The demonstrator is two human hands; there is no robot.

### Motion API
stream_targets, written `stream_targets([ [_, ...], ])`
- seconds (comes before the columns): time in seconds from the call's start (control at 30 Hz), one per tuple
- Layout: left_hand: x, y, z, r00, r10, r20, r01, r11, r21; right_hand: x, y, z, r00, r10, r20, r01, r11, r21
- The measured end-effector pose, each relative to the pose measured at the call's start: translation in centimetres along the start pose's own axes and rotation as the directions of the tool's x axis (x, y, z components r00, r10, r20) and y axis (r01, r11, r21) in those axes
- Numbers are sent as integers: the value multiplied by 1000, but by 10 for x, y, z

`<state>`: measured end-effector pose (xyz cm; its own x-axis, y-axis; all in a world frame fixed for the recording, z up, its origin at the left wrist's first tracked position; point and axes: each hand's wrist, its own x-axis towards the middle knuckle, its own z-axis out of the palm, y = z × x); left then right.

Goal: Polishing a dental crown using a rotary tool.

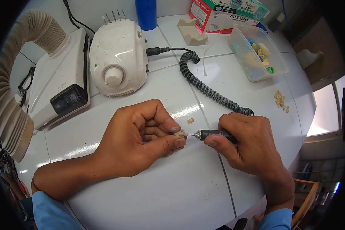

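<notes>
So the small cream tooth-shaped piece [178, 133] is pinched between my left hand's [142, 138] thumb and forefinger tips, mostly hidden by them, held just above the white tabletop [172, 191]. My right hand [245, 143] is clamped around the dark rotary handpiece [214, 134] like a pen, and its thin metal bur tip is right up against the piece, looks like touching, though it's tiny so can't swear to it.

Just beyond the two hands, between them, there's one loose little cream piece [190, 120] lying on the table. The handpiece's coiled black cord [207, 88] runs away from my right hand up to the white rounded motor control box [118, 57] with the knob, which sits beyond my left hand. Further left of that box is a white dust extractor unit [61, 80] with a fat ribbed beige hose [7, 103].

Beyond my right hand: a clear plastic tub [258, 51] with coloured bits in it, and a small heap of cream pieces [280, 100] off to its near side.
</notes>
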<state>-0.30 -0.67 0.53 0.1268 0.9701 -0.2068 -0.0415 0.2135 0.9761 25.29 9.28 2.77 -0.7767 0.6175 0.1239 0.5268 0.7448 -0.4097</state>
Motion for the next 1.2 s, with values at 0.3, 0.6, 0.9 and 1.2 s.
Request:
stream_targets([
  [0.3,1,0,0,1000,1,6,-1,1000,0,-1,-1,0,1000,7,-8,-7,1000,-8],
  [0.6,0,-1,0,1000,1,11,-1,1000,6,-1,-1,1,1000,1,-8,-2,1000,-10],
  [0.9,1,0,0,1000,-6,4,6,1000,10,-1,0,1,1000,-5,-7,5,1000,-16],
  [1.2,1,0,0,1000,15,17,-15,999,31,-1,-1,1,1000,-24,-7,23,999,-23],
])
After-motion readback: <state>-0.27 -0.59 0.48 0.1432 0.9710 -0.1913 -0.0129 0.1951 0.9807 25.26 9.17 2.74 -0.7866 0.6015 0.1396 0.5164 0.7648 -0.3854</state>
